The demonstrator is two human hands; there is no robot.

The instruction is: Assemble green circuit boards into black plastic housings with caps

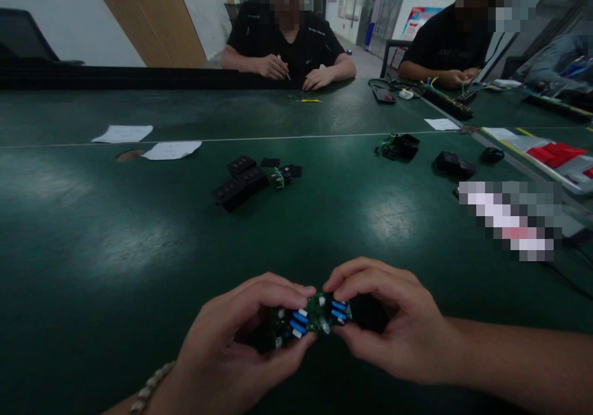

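Observation:
A green circuit board (pixel 317 316) with blue and white parts on it is held above the near part of the table. My left hand (pixel 250 328) grips its left end, thumb below and fingers above. At the other end, my right hand (pixel 393 316) pinches the board between thumb and fingertips. Both hands hide the board's ends. Farther off, several black plastic housings (pixel 243 180) lie in a cluster, and beside them is a small green board with black parts (pixel 280 178).
The green table (pixel 139 316) spreads all around. To the right lie black pieces with green wires (pixel 398 147), a black block (pixel 454 165) and a tray with red items (pixel 556 155). Paper sheets (pixel 171 150) lie at left. Two people sit across; one holds a pen (pixel 283 67).

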